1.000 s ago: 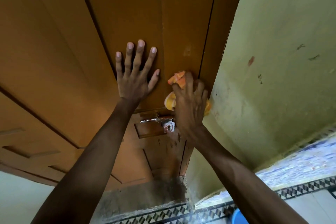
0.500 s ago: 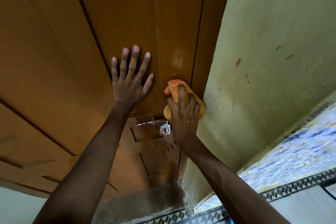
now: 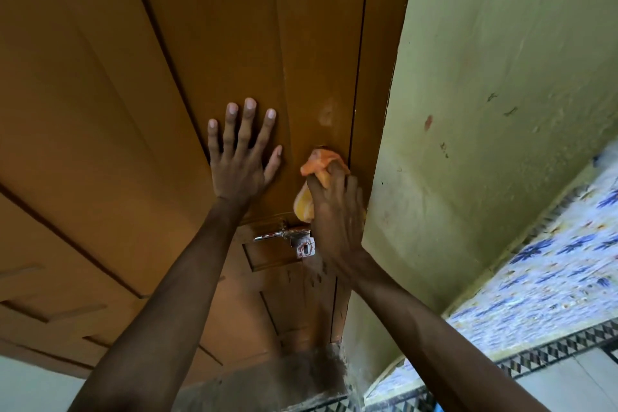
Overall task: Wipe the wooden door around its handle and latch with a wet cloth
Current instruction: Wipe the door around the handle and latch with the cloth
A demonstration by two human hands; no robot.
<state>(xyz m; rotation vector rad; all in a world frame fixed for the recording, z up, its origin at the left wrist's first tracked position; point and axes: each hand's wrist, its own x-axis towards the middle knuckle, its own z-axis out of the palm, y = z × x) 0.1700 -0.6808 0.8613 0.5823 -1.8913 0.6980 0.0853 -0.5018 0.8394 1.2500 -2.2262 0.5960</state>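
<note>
My left hand [image 3: 242, 160] lies flat and spread on the wooden door [image 3: 200, 60], bracing it above the handle [image 3: 267, 237]. My right hand [image 3: 334, 211] grips the bunched orange cloth [image 3: 316, 174] just above the latch [image 3: 304, 246]. I'd press firmly, stroke downward, and work around the metal, not over it.

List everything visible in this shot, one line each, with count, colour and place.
wooden door: one, orange-brown, fills left and centre
handle: one, silver lever, below the hands
latch: one, metal with whitish smears, beside the handle
pale spot: one, on the door above the cloth
wall: one, pale green, marked, right
tiles: blue-and-white floral with a black-and-white border, lower right
cloth: one, orange-yellow, against the door's right edge
left hand: flat on the door, fingers spread
right hand: grip closed on the cloth
</note>
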